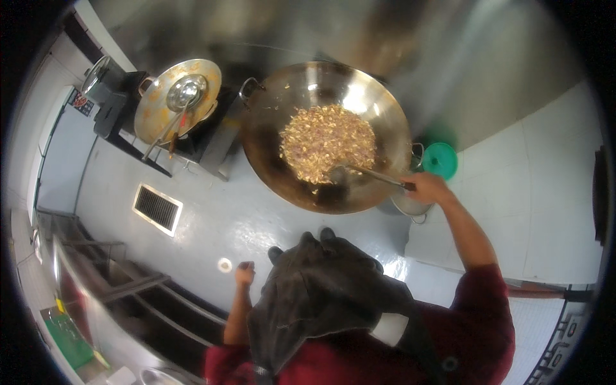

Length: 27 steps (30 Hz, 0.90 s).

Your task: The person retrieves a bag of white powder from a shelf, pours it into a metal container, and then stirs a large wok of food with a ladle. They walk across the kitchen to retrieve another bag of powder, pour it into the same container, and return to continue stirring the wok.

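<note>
A large two-handled metal wok (288, 192) stands before me, with a heap of chopped food (332, 137), brown and pale yellow pieces, at its middle. My right hand (426, 187) is closed around the dark handle end of a long metal cooking spatula (380, 177). The tool reaches over the wok's right side, and its head lies at the lower edge of the food. My left hand (245, 273) hangs low at my left side over the floor, away from the wok. Its fingers look curled, but whether they are fully closed or hold something small is unclear.
Left of the wok, a second, stained wok (149, 115) on a stove holds a metal ladle or strainer (185, 94). A lidded pot (98, 79) stands beyond. Right are a green plastic container (440, 161) and a pot (411, 207). A floor grate (157, 208) and metal racks (139, 286) lie left.
</note>
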Motion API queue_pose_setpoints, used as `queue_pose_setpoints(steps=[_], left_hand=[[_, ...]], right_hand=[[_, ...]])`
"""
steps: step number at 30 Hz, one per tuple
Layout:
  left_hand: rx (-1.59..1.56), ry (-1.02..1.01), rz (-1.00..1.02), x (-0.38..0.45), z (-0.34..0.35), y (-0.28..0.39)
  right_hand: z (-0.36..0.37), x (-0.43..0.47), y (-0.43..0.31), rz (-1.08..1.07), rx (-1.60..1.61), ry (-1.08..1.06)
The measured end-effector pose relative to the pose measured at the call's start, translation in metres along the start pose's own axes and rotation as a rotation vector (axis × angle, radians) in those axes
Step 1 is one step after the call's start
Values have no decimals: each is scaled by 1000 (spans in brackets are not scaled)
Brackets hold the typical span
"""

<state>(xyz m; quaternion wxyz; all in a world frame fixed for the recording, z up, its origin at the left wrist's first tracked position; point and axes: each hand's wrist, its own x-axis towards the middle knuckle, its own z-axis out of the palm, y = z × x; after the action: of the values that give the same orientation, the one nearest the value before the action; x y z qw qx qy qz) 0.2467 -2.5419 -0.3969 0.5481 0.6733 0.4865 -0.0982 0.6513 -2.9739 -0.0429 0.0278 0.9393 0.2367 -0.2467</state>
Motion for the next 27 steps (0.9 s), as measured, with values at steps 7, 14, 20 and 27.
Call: queue_pose_setpoints(steps=[7,14,20,27], left_hand=[[-140,75,11,-14,-7,20],[-87,49,-42,-37,1,-8],[-182,123,-11,-48,-13,-20],[-222,149,-164,-55,-14,-25]], right_hand=[[-99,-48,20,49,133,-376],[29,8,-32,-563,307,67],[18,10,-48,-228,592,-204],[36,44,-108,-155,694,-277]])
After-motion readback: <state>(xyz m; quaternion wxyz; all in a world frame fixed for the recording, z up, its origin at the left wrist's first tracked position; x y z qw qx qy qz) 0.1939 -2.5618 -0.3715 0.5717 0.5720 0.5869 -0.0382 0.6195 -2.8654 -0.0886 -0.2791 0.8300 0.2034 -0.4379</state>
